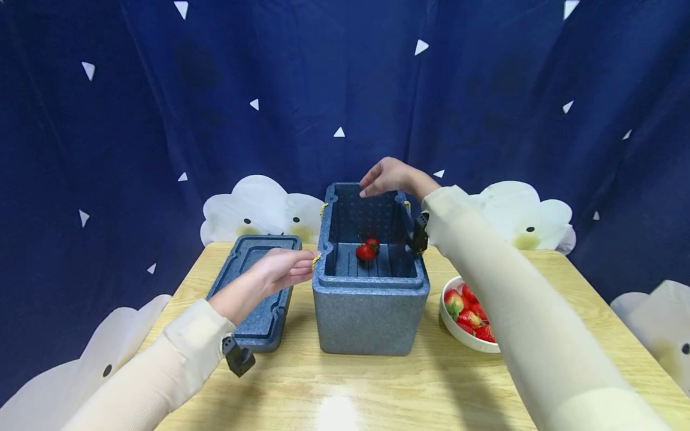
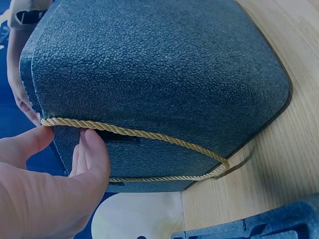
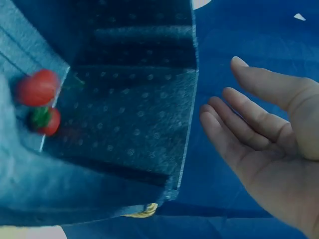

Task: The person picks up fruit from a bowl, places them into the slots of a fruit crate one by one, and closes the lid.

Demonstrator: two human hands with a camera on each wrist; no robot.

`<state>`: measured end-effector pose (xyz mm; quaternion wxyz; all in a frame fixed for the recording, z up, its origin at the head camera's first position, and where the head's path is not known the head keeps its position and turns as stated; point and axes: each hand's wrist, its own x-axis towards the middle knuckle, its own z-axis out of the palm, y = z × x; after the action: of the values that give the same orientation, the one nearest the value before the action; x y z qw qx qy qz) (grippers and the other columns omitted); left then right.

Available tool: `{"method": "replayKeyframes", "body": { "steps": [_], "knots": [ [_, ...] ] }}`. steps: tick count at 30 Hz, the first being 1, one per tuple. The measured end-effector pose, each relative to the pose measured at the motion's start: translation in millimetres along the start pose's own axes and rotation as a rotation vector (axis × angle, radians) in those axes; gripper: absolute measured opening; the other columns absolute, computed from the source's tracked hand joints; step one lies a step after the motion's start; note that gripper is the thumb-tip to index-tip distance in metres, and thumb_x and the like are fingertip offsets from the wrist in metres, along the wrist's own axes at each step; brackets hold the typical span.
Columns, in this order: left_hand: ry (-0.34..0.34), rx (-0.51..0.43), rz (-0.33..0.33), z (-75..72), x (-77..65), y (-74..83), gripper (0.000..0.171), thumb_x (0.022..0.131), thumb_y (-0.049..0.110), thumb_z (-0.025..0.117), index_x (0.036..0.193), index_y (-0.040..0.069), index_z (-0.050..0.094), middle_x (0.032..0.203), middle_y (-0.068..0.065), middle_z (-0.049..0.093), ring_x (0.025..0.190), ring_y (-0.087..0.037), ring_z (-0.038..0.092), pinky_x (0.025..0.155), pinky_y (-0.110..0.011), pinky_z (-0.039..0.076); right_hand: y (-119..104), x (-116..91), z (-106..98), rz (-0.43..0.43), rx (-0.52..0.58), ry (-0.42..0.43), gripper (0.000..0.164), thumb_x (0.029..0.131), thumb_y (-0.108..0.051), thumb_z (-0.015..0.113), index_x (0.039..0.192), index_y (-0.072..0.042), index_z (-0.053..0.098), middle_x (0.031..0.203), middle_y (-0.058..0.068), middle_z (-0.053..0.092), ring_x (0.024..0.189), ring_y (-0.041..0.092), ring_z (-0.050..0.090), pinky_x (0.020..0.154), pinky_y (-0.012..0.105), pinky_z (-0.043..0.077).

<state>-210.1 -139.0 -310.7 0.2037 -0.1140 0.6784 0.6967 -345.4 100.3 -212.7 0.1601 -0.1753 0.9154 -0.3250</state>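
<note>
Judging from the head view, it looks like early days: just two strawberries (image 1: 365, 252) lie on the floor of the blue-grey box (image 1: 371, 323), while several others sit outside it in the white bowl (image 1: 465, 339) on the desk (image 1: 291, 383). The lid (image 1: 259, 317) is off, lying just left of the box. The right hand (image 1: 385, 178) hangs above the box's far end, the left hand (image 1: 283, 266) at its side.

From the left wrist, I see thumb and fingers apart, tips touching the yellow cord (image 2: 149, 135) near the rim.

From the right wrist, the fingers stand apart from the thumb, holding nothing; the two strawberries inside show blurred.
</note>
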Motion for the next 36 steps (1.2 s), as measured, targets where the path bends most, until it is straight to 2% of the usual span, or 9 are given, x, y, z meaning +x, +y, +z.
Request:
{"method": "replayKeyframes", "body": {
  "steps": [3,6,11,17,23,27,33,36],
  "knots": [
    [0.0,0.004,0.006,0.3,0.1,0.8,0.049,0.094,0.014,0.059,0.137,-0.006,0.043,0.102,-0.005,0.066,0.081,-0.006,0.066,0.109,-0.036,0.047,-4,-6,-6,-0.034,-0.006,-0.001,0.039,0.09,-0.017,0.067,0.126,-0.002,0.061,0.132,0.016,0.061,0.122,0.029,0.057,0.112,0.048,0.042],
    [0.003,0.003,0.01,0.3,-0.2,1.2,0.049,0.095,0.013,0.059,0.137,-0.006,0.043,0.108,-0.008,0.066,0.081,-0.006,0.066,0.109,-0.036,0.047,-3,-14,-12,-0.05,0.002,0.015,0.039,0.091,-0.021,0.067,0.126,-0.005,0.062,0.132,0.013,0.061,0.123,0.028,0.056,0.113,0.049,0.041],
    [0.003,0.005,0.011,0.9,0.1,1.4,0.05,0.095,0.013,0.058,0.138,-0.006,0.042,0.115,-0.01,0.064,0.082,-0.006,0.066,0.109,-0.036,0.047,10,-30,-22,-0.06,0.029,0.063,0.036,0.091,-0.022,0.067,0.123,-0.007,0.063,0.129,0.014,0.063,0.119,0.027,0.059,0.112,0.048,0.042],
    [-0.002,0.001,0.008,0.9,0.3,2.0,0.05,0.095,0.014,0.059,0.138,-0.006,0.042,0.109,-0.008,0.064,0.081,-0.007,0.066,0.109,-0.036,0.046,44,-54,-25,-0.045,0.056,0.105,0.037,0.091,-0.023,0.067,0.122,-0.005,0.063,0.127,0.017,0.063,0.116,0.029,0.058,0.113,0.052,0.04],
    [-0.003,0.0,0.014,-0.1,0.0,2.0,0.051,0.095,0.014,0.058,0.139,-0.006,0.041,0.117,-0.011,0.062,0.083,-0.006,0.065,0.11,-0.036,0.046,83,-80,-19,-0.01,0.042,0.128,0.037,0.091,-0.023,0.067,0.122,-0.003,0.063,0.126,0.018,0.064,0.112,0.029,0.06,0.108,0.054,0.044],
    [-0.003,-0.003,0.016,-0.1,0.5,1.5,0.051,0.095,0.013,0.058,0.139,-0.006,0.041,0.117,-0.011,0.062,0.083,-0.006,0.066,0.11,-0.036,0.046,111,-95,-13,-0.008,0.006,0.119,0.038,0.09,-0.026,0.068,0.12,-0.003,0.064,0.123,0.017,0.066,0.108,0.025,0.063,0.103,0.048,0.05],
    [0.002,0.005,0.018,0.2,0.5,1.4,0.051,0.095,0.013,0.058,0.139,-0.006,0.041,0.115,-0.01,0.063,0.083,-0.006,0.066,0.11,-0.036,0.046,150,-111,-2,-0.008,-0.014,0.083,0.038,0.088,-0.024,0.07,0.116,0.0,0.065,0.113,0.017,0.07,0.098,0.017,0.065,0.089,0.031,0.057],
    [0.006,0.006,0.015,0.5,0.8,1.6,0.051,0.095,0.014,0.058,0.139,-0.006,0.041,0.116,-0.01,0.063,0.083,-0.006,0.065,0.11,-0.036,0.046,164,-118,4,-0.001,-0.018,0.055,0.039,0.088,-0.024,0.07,0.116,0.002,0.064,0.11,0.017,0.071,0.095,0.015,0.066,0.084,0.029,0.058]
  ]
}}
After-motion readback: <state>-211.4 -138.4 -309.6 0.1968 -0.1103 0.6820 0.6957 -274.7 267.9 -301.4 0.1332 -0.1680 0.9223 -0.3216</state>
